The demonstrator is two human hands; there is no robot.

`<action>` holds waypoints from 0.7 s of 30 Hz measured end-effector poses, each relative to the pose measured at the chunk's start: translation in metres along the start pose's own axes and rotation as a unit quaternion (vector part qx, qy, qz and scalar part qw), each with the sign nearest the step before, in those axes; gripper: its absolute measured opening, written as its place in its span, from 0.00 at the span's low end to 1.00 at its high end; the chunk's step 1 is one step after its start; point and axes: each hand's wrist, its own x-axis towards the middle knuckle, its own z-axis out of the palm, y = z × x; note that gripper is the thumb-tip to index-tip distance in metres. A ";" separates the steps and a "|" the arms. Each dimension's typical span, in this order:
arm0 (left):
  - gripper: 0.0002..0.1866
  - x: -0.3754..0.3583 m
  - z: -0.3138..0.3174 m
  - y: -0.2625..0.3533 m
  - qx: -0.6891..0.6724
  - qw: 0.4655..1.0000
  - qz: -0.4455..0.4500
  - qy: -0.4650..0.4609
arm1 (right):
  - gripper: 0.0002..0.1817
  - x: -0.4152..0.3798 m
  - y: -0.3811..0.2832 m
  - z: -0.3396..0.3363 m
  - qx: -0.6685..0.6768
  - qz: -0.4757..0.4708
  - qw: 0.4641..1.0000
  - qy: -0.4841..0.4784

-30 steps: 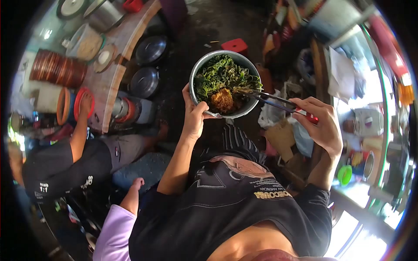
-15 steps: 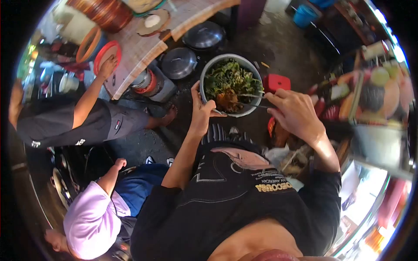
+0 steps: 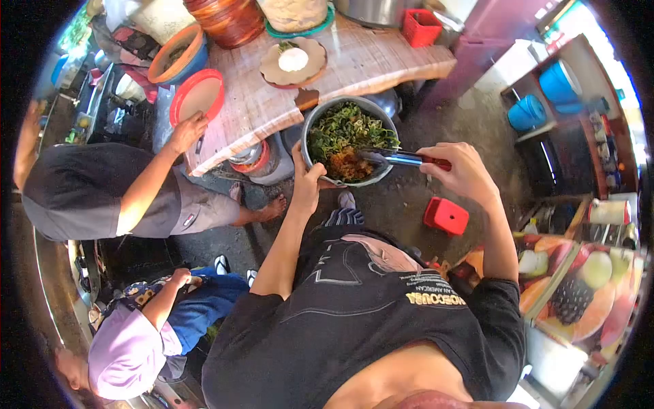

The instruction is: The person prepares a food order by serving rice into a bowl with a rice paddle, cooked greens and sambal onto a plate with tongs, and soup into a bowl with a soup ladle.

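Observation:
My left hand [image 3: 306, 181] grips the near rim of a round metal bowl [image 3: 308, 127] and holds it up in front of me. The bowl is full of cooked green leaves [image 3: 344, 129] with an orange-brown clump [image 3: 345, 164] at the near side. My right hand [image 3: 460, 174] holds metal tongs [image 3: 398, 158] with a red grip. The tong tips reach into the bowl over the leaves, close to the orange-brown clump.
A wooden table [image 3: 354, 61] lies ahead with a wooden plate [image 3: 294, 60], a red-rimmed bowl [image 3: 197, 97] and stacked containers [image 3: 227, 18]. A person in dark grey [image 3: 88, 191] leans on it at left. Another in a lilac head covering [image 3: 129, 347] crouches lower left. A small red stool [image 3: 446, 215] stands on the floor.
The view has swung round, so the table now lies straight ahead behind the bowl and the red stool sits lower right. Both hands keep their grips; the tongs stay in the bowl.

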 end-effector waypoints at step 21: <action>0.37 0.196 -0.030 0.019 -0.172 0.921 0.123 0.328 | 0.18 0.438 0.172 -0.022 0.125 -0.056 0.982 -0.129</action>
